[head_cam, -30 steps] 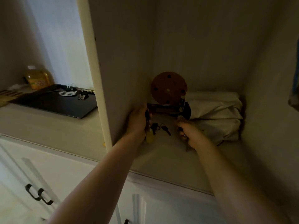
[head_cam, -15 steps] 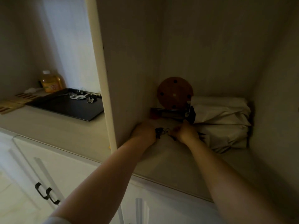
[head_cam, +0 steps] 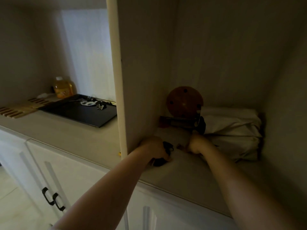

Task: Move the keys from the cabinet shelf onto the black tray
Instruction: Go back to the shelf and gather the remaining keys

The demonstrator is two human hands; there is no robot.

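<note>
Both my hands rest low on the dim cabinet shelf (head_cam: 191, 171). My left hand (head_cam: 153, 149) is curled around a dark bunch of keys (head_cam: 167, 146) that pokes out by its fingers. My right hand (head_cam: 196, 145) is closed just to the right, with a small dark key piece (head_cam: 180, 146) at its fingertips; what it grips is hard to make out. The black tray (head_cam: 79, 113) lies on the counter to the left of the cabinet's side panel, with several keys (head_cam: 94, 103) lying near its back edge.
A white side panel (head_cam: 119, 80) separates the shelf from the counter. At the shelf's back stand a round brown disc (head_cam: 184, 101), a dark metal tool (head_cam: 184, 122) and a folded white bundle (head_cam: 232, 133). A yellow bottle (head_cam: 63, 87) and a wooden rack (head_cam: 20, 107) sit beside the tray.
My left hand has dropped lower and closed around the dark keys on the shelf. My right hand has drawn in toward it. The view has shifted, showing more of the counter.
</note>
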